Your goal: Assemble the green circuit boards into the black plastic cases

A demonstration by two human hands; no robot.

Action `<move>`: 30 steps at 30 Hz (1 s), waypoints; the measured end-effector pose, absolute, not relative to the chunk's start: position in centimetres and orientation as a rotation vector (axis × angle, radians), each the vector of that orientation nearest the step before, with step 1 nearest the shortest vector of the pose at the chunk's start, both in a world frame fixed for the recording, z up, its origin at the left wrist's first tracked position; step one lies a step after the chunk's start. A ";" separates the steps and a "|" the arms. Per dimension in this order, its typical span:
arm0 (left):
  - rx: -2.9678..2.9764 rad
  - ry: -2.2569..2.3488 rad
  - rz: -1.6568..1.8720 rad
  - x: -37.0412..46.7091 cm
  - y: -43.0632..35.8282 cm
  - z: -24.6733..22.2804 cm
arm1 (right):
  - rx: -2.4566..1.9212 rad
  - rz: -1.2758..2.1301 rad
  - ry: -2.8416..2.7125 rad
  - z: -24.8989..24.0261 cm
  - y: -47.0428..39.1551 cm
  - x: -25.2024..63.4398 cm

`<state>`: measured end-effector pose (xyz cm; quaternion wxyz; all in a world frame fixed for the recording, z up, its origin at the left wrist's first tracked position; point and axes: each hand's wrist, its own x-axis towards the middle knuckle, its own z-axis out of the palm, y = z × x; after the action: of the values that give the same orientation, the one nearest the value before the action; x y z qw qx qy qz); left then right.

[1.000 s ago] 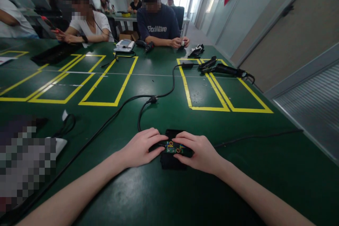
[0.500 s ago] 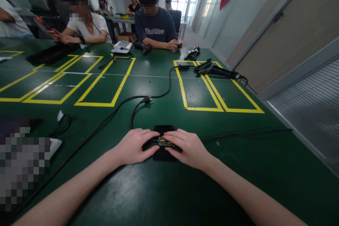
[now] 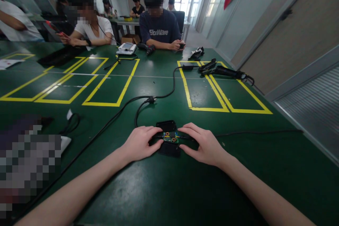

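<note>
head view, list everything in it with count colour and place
circuit board: 1, green, between the hands
case pieces: 2, black, beyond and nearer than the board
cords: several, black, across the table
plug: 1, black, beyond the board
table: 1, green, foreground
tape outlines: several, yellow, on the table
long tool: 1, black, far right of table
drill: 1, black and red, far side
device: 1, white, beside drill
box: 1, brown, behind table
co-workers: about seven, mixed clothing, background
pixelated patch: contents unclear, lower left
left hand: 1, bare, board's left end
right hand: 1, bare, board's right end
</note>
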<state>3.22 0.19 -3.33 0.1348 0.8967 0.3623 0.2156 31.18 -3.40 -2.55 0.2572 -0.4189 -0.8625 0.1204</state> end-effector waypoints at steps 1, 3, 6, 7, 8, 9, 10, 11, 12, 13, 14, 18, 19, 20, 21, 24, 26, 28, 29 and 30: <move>2.593 1.061 0.627 3.2 0.2 -3.4 | -1.167 0.331 -2.346 -2.6 -3.4 31.3; 2.580 1.073 0.628 3.2 0.2 -3.4 | -1.276 0.336 -2.378 -2.7 -3.4 31.6; 2.549 1.054 0.622 3.1 0.1 -3.3 | -1.435 0.330 -2.418 -3.0 -3.3 32.1; 2.536 1.045 0.625 3.1 0.1 -3.3 | -1.455 0.327 -2.421 -3.0 -3.2 32.2; 2.522 1.037 0.629 3.0 0.1 -3.2 | -1.456 0.324 -2.419 -3.1 -3.2 32.3; 2.509 1.029 0.637 2.9 0.1 -3.1 | -1.442 0.320 -2.412 -3.1 -3.2 32.3; 2.498 1.021 0.649 2.7 0.1 -2.9 | -1.419 0.319 -2.405 -3.1 -3.3 32.3; 2.492 1.014 0.663 2.5 0.2 -2.8 | -1.392 0.321 -2.398 -3.1 -3.4 32.3; 2.492 1.005 0.679 2.3 0.2 -2.7 | -1.364 0.326 -2.396 -3.0 -3.5 32.2; 2.500 0.991 0.693 2.1 0.3 -2.5 | -1.337 0.335 -2.397 -3.0 -3.6 32.1; 2.513 0.968 0.706 1.9 0.3 -2.4 | -1.310 0.347 -2.401 -2.9 -3.8 32.0; 2.562 0.826 0.708 1.4 0.3 -2.1 | -1.226 0.388 -2.436 -2.7 -4.2 31.8; 2.565 0.801 0.703 1.4 0.3 -2.0 | -1.211 0.387 -2.442 -2.7 -4.2 31.7; 2.565 0.784 0.697 1.4 0.3 -2.0 | -1.200 0.381 -2.446 -2.7 -4.3 31.7; 2.562 0.773 0.689 1.4 0.2 -1.9 | -1.192 0.371 -2.447 -2.7 -4.4 31.7; 2.554 0.740 0.655 1.4 0.1 -1.8 | -1.160 0.361 -2.459 -3.0 -4.5 31.6; 2.549 0.728 0.622 1.4 0.0 -1.8 | -1.152 0.384 -2.477 -3.2 -4.7 31.5; 2.543 0.737 0.580 1.4 -0.1 -1.9 | -1.151 0.426 -2.487 -3.3 -4.7 31.4; 2.539 0.756 0.561 1.4 -0.1 -1.9 | -1.149 0.448 -2.482 -3.3 -4.7 31.3; 2.533 0.783 0.548 1.5 -0.1 -2.0 | -1.144 0.463 -2.469 -3.3 -4.7 31.3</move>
<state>1.46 -0.08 -2.00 0.2153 0.9137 0.2823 0.1977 31.25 -4.73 -3.31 0.1896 -0.4071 -0.8782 0.1648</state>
